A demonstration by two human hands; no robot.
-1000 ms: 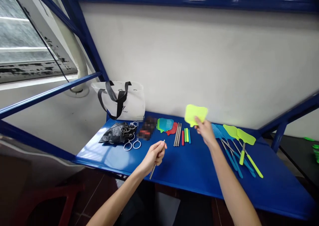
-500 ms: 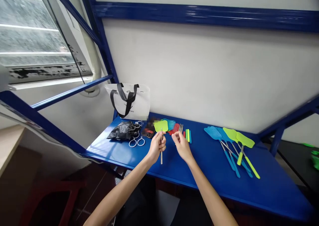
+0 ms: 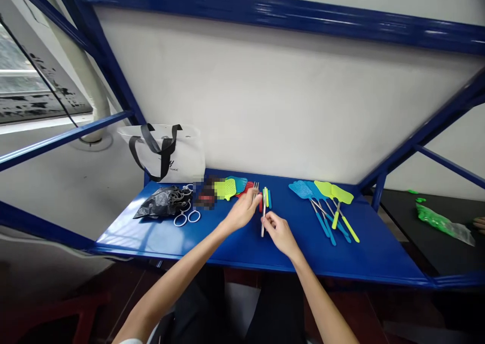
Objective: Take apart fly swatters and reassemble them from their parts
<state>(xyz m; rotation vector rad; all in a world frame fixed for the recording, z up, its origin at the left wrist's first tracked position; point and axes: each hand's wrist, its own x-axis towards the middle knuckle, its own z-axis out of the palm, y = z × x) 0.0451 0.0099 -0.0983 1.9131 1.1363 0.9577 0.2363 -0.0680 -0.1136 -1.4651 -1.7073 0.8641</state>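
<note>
A thin metal rod [image 3: 262, 229] stands nearly upright in view, its lower part pinched between the thumb and fingers of my right hand [image 3: 281, 231]. Close to its upper part is my left hand [image 3: 241, 212], fingers stretched forward; whether they touch the rod I cannot tell. Beyond the left fingertips lie more metal rods [image 3: 256, 186], side by side. Flat fly swatter heads rest left of them: a lime green one [image 3: 226, 188], a blue one [image 3: 238, 183] and a red one [image 3: 245, 189], partly hidden. Lime [image 3: 267, 197], blue [image 3: 270, 199] and red [image 3: 260, 203] handles lie just behind the rod.
Several fly swatters [image 3: 322, 200] in blue and lime lie fanned on the blue table [image 3: 235, 243] at right. At left are a black plastic bag [image 3: 159, 203], white rings [image 3: 194, 216] and a white tote bag [image 3: 185, 152]. A green packet [image 3: 439, 220] lies on a black table.
The rod has passed from my left hand to my right. My left hand has reached forward toward the lying rods and handles. The view has turned to the right.
</note>
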